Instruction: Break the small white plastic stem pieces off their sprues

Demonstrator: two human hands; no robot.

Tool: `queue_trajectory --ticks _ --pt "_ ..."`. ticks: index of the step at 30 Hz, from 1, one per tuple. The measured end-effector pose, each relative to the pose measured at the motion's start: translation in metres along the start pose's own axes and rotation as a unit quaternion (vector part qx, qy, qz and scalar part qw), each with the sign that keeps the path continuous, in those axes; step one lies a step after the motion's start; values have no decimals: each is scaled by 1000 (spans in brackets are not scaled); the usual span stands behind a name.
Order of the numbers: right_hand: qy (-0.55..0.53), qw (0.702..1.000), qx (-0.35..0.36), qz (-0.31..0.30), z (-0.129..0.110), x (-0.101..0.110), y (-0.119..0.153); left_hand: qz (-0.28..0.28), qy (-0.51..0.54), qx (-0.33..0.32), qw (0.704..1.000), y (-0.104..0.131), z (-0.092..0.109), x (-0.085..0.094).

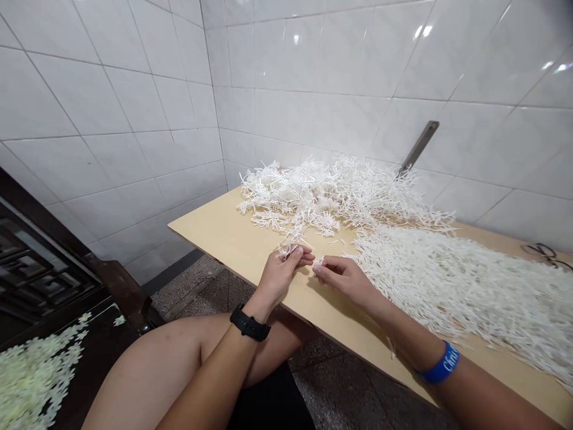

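My left hand [286, 266] is closed around a small bunch of thin white strands [286, 249], whose ends stick out above the thumb. Just to its right, my right hand [342, 278] pinches a small white piece [318, 263] between thumb and fingertips. The two hands are close together, over the front part of the tan table [215, 230]. Behind them lies a loose, tangled heap of white branching strands [322, 191]. A broad, flatter pile of short white strands [447, 275] spreads beside my right forearm.
A metal bar [418, 146] leans near the tiled wall [335, 71] at the back. Dark-handled scissors [544, 254] lie at the right edge of the table. Left of my leg, pale green-white flower-shaped pieces [40, 376] cover part of a dark wooden chair [129, 292].
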State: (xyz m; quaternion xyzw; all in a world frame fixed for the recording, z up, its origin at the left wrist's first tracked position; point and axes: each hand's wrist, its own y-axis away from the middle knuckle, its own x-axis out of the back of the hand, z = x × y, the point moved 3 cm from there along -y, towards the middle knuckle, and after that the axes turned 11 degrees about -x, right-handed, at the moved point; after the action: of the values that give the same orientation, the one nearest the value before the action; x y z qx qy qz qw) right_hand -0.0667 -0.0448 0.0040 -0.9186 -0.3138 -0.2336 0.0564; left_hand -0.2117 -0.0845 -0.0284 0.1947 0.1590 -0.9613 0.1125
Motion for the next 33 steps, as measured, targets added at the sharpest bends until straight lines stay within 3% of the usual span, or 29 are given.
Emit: queue_trajectory --ticks 6,11,19,24,28,30,33 --pt "9 998 -38 43 8 5 -2 -92 -120 -2 988 1 5 0" --pt "36 999 0 34 9 2 -2 -116 -179 -12 977 0 6 -1" --pt "123 988 -18 87 13 5 0 -59 -197 -8 979 0 6 0" --pt "293 939 -61 170 13 8 4 -7 -150 6 989 0 4 0" --pt "340 915 8 218 3 6 8 16 -39 15 999 -1 1 0" --pt "353 914 78 186 -3 -4 12 13 5 13 1000 -1 0 1" --pt "421 893 142 70 3 -20 18 27 16 -14 999 -1 -3 6"
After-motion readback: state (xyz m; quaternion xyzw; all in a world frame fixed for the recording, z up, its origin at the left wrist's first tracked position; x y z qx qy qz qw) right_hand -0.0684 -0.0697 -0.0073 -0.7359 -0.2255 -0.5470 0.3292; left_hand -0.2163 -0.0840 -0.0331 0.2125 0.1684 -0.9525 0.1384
